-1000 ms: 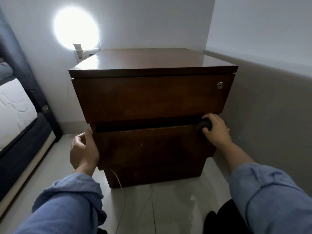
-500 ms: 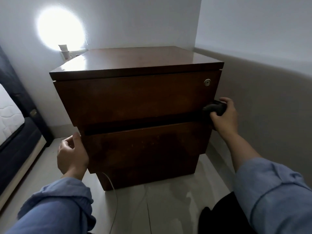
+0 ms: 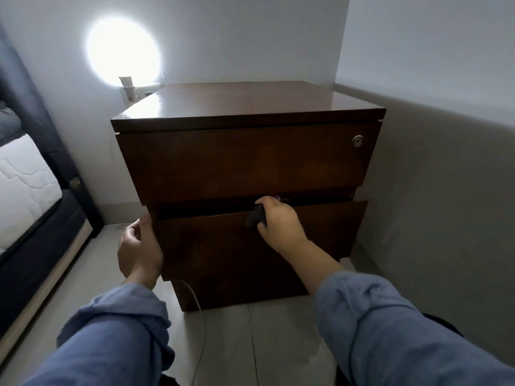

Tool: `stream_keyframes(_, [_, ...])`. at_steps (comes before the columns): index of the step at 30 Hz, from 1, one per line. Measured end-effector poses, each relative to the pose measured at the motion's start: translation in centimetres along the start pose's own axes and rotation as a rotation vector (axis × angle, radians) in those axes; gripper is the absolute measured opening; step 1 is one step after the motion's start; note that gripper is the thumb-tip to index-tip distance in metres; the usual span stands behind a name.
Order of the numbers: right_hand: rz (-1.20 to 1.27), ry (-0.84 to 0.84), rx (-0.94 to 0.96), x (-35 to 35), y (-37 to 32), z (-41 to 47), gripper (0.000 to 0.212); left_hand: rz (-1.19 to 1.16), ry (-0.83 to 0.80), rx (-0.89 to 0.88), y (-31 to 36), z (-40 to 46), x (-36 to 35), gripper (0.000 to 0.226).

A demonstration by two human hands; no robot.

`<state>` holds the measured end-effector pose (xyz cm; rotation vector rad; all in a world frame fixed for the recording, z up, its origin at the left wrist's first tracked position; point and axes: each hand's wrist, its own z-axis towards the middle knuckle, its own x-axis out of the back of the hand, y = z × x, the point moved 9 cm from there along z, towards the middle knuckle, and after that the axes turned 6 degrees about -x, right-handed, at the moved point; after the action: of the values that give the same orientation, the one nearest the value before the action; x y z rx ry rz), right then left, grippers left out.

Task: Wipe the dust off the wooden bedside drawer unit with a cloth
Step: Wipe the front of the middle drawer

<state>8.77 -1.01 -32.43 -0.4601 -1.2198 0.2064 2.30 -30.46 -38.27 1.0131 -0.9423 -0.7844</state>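
Note:
The dark wooden bedside drawer unit (image 3: pixel 245 157) stands in the corner, two drawers high, with a small lock at the upper drawer's right. Its lower drawer (image 3: pixel 320 232) is pulled out a little. My right hand (image 3: pixel 278 221) is shut on a small dark cloth (image 3: pixel 255 215) pressed against the top edge of the lower drawer front, near the middle. My left hand (image 3: pixel 139 246) rests with fingers apart against the left edge of the lower drawer.
A bed with a white mattress (image 3: pixel 25 185) and dark frame lies at the left. A bright light spot (image 3: pixel 122 48) shines on the wall above a small white plug-in device (image 3: pixel 128 87). A thin white cable (image 3: pixel 199 316) runs over the pale floor. A grey wall stands close on the right.
My right hand with the cloth slid from the unit's right side leftward to the middle of the lower drawer's top edge. My left hand stayed at the drawer's left edge.

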Motion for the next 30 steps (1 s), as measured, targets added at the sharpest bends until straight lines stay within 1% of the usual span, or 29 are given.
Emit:
stream_keyframes(2, [0.019,-0.083,0.03,-1.1,-1.4,0.5,0.047,-0.032,-0.012,0.006,0.3,-0.2,0.1,0.066])
stream_keyframes(4, [0.076,-0.125,0.07,-1.9,-2.6,0.5,0.049,-0.093,-0.028,0.02,0.6,-0.4,0.1,0.059])
stream_keyframes(7, [0.122,-0.068,0.189,-2.8,-4.8,-0.2,0.053,-0.26,-0.065,0.085,0.0,-0.2,0.0,0.047])
stream_keyframes(9, [0.118,-0.052,0.262,-4.2,-6.7,-0.5,0.053,-0.342,-0.095,0.13,-0.6,0.1,0.3,0.051])
stream_keyframes(11, [0.1,-0.09,0.313,-5.8,-8.9,-0.4,0.055,-0.392,-0.129,0.17,-1.3,0.7,0.5,0.056])
stream_keyframes(15, [0.043,-0.131,0.428,-7.8,-12.8,-0.2,0.06,-0.441,-0.187,0.194,-1.6,1.1,0.1,0.06])
stream_keyframes(17, [-0.014,-0.131,0.486,-8.7,-14.4,0.0,0.06,-0.445,-0.184,0.188,-1.6,1.3,0.0,0.06])
stream_keyframes(20, [-0.112,-0.16,0.637,-10.2,-16.9,-0.1,0.06,-0.44,-0.17,0.177,-1.9,2.0,0.0,0.059])
stream_keyframes(21, [-0.149,-0.143,0.722,-10.7,-17.5,-0.5,0.058,-0.437,-0.163,0.176,-2.4,2.2,0.1,0.06])
stream_keyframes(23, [-0.198,-0.003,0.911,-10.9,-17.6,-1.8,0.05,-0.443,-0.173,0.193,-3.0,2.2,-0.3,0.058])
stream_keyframes(25, [-0.305,0.135,1.025,-11.5,-16.7,-2.7,0.045,-0.434,-0.172,0.236,-4.0,2.0,-0.8,0.067])
stream_keyframes(27, [-0.42,0.165,1.046,-12.7,-16.0,-2.3,0.052,-0.41,-0.157,0.302,-5.5,2.2,-1.0,0.081])
stream_keyframes(28, [-0.474,0.152,1.029,-13.4,-15.8,-1.7,0.059,-0.412,-0.152,0.316,-6.0,2.3,-1.1,0.078])
stream_keyframes(30, [-0.566,0.154,1.002,-15.0,-16.0,-0.6,0.064,-0.434,-0.139,0.324,-6.6,2.4,-1.3,0.062])
